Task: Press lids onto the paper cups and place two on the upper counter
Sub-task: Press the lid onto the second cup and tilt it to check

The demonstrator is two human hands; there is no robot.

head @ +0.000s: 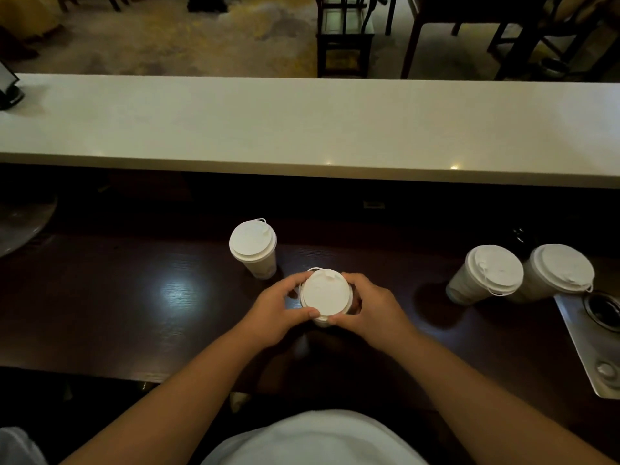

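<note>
The pale upper counter (302, 122) runs wide across the view, and below it, nearer the person, lies the dark wooden worktop (134, 313) where all the cups stand. On the far side of the upper counter sit dark chairs (345, 35) on a patterned floor. At the right end of the worktop, a metal tray (583, 344) pokes in from the edge. Just left of the tray, two lidded cups (523, 276) stand touching each other. Front and centre on the worktop, the person's left hand (275, 310) and right hand (372, 310) close in from either side on the lid (324, 294), fingers curled round its rim and both thumbs on its near edge, the lid seated on the paper cup (322, 323), which is almost wholly hidden beneath it. Just behind that cup and slightly left, toward the upper counter, another lidded cup (253, 246) stands upright on its own.
</note>
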